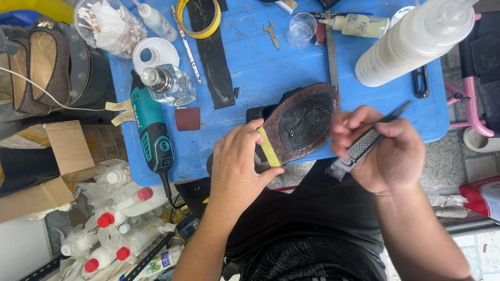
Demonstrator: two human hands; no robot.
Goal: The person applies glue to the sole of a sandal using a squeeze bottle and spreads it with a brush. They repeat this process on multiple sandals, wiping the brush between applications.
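Dark trousers fill the bottom of the view, and just above them both forearms reach toward the near edge of the blue worktop (364, 67). Left hand (237, 161) lies curled over the heel end of an upturned shoe (299, 125), thumb and fingers closed around it and pressing down a strip of yellow tape (269, 148); this grip appears to brace the shoe so its worn brown sole faces up and stays steady. Right hand (383, 151) is closed in a fist around a utility knife (364, 145) with a textured grey handle, the dark blade end pointing up and away, just beside the toe of the sole, not clearly touching it.

Farther back on the worktop lie a teal power tool (151, 130) with its cord hanging off the edge, a small glass bottle (169, 84), a roll of yellow tape (198, 18), a black rubber strip (211, 57), a small spanner (271, 34) and a tall white squeeze bottle (411, 41), all within arm's reach. Red-capped bottles (122, 208) sit on the floor at left.
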